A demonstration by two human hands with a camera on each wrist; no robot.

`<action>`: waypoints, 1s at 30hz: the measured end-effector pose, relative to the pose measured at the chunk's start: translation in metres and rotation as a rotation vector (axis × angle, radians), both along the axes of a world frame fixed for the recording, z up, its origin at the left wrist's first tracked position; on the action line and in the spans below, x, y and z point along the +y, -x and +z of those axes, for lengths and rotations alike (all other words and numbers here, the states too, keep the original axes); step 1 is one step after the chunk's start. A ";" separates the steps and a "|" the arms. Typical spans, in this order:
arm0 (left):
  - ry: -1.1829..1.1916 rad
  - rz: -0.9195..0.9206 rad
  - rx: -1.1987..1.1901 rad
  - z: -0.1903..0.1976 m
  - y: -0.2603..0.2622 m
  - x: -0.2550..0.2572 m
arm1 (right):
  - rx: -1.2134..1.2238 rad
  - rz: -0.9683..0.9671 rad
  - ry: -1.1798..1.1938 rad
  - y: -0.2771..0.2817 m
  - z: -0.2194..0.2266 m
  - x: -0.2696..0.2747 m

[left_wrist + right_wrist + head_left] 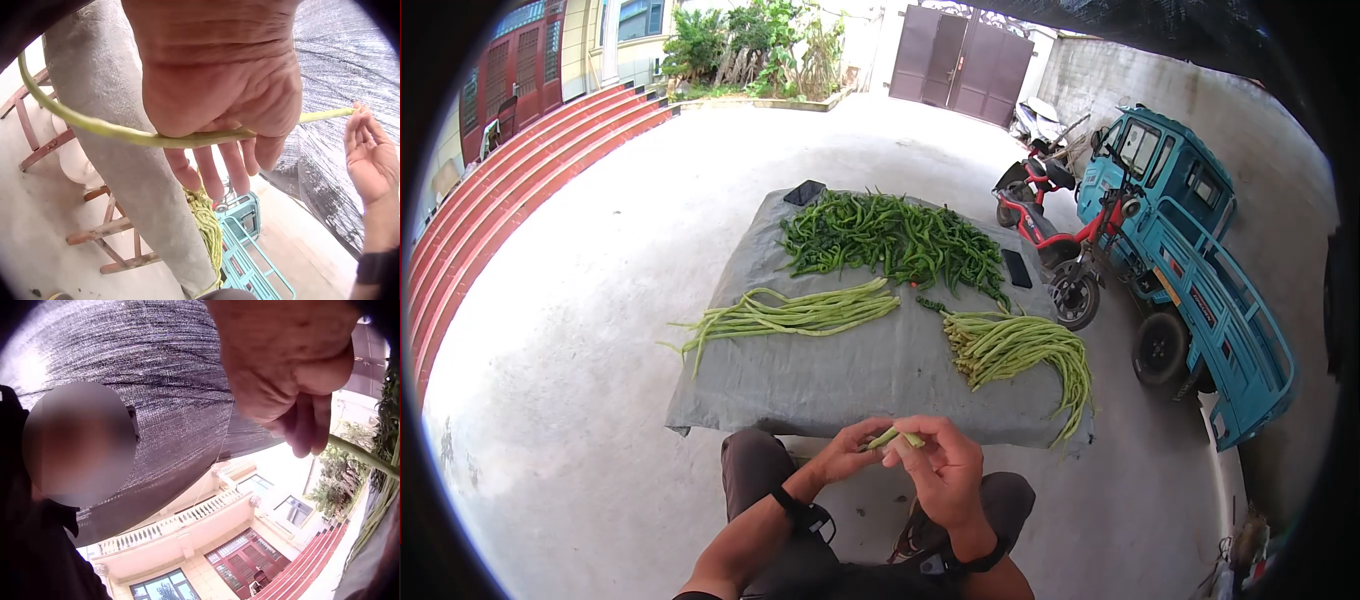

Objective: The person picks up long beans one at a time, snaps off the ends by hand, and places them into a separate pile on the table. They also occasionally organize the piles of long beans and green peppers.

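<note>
Left hand: fingers loosely curled, partly closed around one long green bean that crosses the palm. Right hand: fingers closed, pinching the same bean at one end. Bean position: lower centre of the head view, at the near edge of the bench. Bench contents: one bean bundle at centre left; a second bundle at centre right; one pepper heap, upper centre; one phone, right of the heap; one dark flat object, upper left of it.

In the right wrist view, your right hand hides one end of the yardlong bean, and the frame edge cuts off the other.
</note>
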State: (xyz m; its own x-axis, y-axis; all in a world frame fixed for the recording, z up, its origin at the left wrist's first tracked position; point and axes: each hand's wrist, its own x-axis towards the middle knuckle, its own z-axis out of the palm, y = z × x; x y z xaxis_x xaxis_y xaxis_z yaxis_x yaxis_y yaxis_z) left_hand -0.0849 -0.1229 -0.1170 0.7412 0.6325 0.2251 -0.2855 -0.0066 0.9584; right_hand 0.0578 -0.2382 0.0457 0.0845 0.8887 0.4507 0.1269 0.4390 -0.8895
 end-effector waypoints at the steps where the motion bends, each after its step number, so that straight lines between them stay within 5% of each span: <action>1: 0.028 -0.060 0.039 -0.006 0.001 0.001 | 0.045 0.001 0.007 0.001 0.002 -0.001; 6: 0.093 -0.179 0.070 0.002 0.006 -0.007 | 0.221 -0.230 -0.137 -0.021 0.022 0.002; 15: 0.152 -0.087 0.007 0.027 0.013 -0.012 | 0.342 -0.397 -0.133 -0.050 0.005 0.014; 24: 0.126 -0.114 0.068 0.011 0.013 -0.004 | 0.418 -0.286 -0.083 -0.054 -0.001 0.019; 30: 0.165 -0.117 0.049 0.007 0.014 -0.005 | 0.263 -0.220 0.042 -0.043 -0.027 0.033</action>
State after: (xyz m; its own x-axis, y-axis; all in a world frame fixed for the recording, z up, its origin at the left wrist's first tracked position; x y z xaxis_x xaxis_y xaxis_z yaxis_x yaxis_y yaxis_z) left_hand -0.0989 -0.1274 -0.1097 0.8194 0.5664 0.0879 -0.2285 0.1822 0.9563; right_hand 0.1007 -0.2050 0.0185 0.3851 0.8534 0.3514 -0.0217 0.3890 -0.9210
